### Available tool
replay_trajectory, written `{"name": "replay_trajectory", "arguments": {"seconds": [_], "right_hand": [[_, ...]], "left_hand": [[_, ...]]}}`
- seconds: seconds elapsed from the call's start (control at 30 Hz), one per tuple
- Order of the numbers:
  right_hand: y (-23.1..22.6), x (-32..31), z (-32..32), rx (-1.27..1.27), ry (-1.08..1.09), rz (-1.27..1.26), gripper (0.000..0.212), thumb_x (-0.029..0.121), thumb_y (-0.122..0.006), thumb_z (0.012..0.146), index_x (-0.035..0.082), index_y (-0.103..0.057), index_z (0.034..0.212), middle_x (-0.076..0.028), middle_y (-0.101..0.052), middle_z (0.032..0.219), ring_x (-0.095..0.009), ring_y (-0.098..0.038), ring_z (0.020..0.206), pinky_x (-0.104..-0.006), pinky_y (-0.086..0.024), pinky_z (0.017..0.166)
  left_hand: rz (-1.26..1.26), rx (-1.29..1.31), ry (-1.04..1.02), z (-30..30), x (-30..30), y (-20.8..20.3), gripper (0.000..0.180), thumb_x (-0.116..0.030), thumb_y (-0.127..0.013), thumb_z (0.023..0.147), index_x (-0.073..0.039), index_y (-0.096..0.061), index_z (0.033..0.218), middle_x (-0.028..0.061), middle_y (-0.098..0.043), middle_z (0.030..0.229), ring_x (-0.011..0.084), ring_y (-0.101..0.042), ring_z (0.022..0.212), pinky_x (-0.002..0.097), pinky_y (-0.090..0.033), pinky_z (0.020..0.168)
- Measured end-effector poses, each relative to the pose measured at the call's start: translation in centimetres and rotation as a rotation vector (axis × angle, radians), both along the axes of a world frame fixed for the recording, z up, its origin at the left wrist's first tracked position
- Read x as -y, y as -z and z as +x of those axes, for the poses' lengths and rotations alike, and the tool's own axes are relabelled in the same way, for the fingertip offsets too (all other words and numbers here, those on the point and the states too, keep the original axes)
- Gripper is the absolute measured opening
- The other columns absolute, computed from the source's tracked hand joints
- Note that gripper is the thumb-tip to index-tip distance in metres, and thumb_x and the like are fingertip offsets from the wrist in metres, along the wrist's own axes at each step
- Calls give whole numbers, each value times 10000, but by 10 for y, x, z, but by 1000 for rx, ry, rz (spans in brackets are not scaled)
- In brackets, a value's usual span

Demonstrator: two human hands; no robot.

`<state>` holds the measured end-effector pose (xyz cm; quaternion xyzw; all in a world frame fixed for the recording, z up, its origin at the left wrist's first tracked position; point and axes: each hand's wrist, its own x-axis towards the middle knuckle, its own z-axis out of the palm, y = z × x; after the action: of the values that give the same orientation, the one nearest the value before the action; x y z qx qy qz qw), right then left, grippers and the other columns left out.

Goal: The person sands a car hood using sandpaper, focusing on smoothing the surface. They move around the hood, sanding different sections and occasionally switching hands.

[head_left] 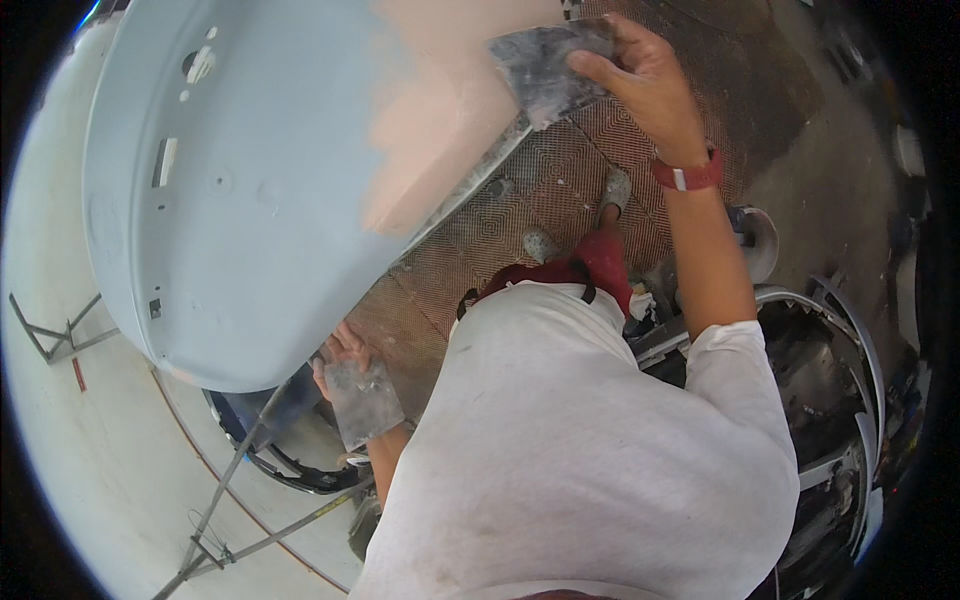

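A large curved vehicle body panel point(270, 170), pale grey with a pinkish filler patch point(440, 115) along its right side, fills the upper left. Beyond the panel's right edge, my right hand point(645, 85) pinches a dark, dusty sheet of sandpaper point(555, 75) between thumb and fingers. The sheet's left edge overlaps the patch in view; whether it touches cannot be told. Low by the panel's near right edge is my left hand point(345, 350), holding a square, grey, dusty sheet point(365, 402) that hides its palm. Whether this one is sandpaper too is unclear.
Metal stand legs point(235, 465) reach out beneath the panel at lower left. A dark curved car part point(290, 460) lies under it. On my right are more bumper-like parts point(830, 370) and a round pale container point(762, 243). Patterned brown mats point(480, 240) cover the floor around my feet.
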<state>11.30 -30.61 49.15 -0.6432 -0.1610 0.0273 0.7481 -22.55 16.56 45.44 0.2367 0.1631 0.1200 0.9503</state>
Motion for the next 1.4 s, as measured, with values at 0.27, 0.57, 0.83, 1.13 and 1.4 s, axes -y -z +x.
{"name": "replay_trajectory", "arguments": {"seconds": [0.27, 0.57, 0.83, 1.13, 1.4], "right_hand": [[43, -46, -57, 238, -63, -441, 295, 140, -746, 952, 1, -689, 1206, -115, -774, 1097, -184, -744, 966, -322, -587, 887], [38, -69, -77, 164, -254, -417, 368, 283, -796, 905, -5, -722, 1121, -113, -768, 1090, -231, -730, 954, -372, -565, 882], [36, 6, 2, 10, 221, 224, 352, 179, -767, 951, 27, -676, 1255, -80, -761, 1129, -146, -730, 979, -317, -596, 906], [18, -43, -41, 192, -243, -273, 415, 230, -783, 929, 15, -677, 1268, -100, -757, 1146, -183, -719, 1025, -354, -566, 926], [-28, -34, 6, 1, -63, 79, 406, 237, -777, 913, -13, -690, 1222, -131, -760, 1097, -223, -714, 1033, -394, -555, 929]], "left_hand": [[13, -15, 3, -2, 0, -5, 790, -474, -527, 932, 10, -398, 1542, 223, -361, 1644, 323, -435, 1475, 303, -520, 585], [18, -19, 17, 2, -1, -6, 788, -474, -524, 932, 15, -403, 1537, 222, -360, 1645, 321, -423, 1484, 302, -522, 583], [14, -21, 25, 6, -1, -5, 785, -474, -522, 932, 19, -408, 1533, 222, -360, 1645, 320, -412, 1491, 300, -523, 582], [4, -27, 15, 7, 1, -6, 783, -474, -520, 932, 23, -413, 1528, 221, -360, 1646, 318, -400, 1500, 299, -525, 580], [-21, -23, 6, 10, 1, -1, 781, -473, -518, 932, 27, -418, 1523, 221, -359, 1646, 317, -389, 1508, 297, -526, 578]]}}
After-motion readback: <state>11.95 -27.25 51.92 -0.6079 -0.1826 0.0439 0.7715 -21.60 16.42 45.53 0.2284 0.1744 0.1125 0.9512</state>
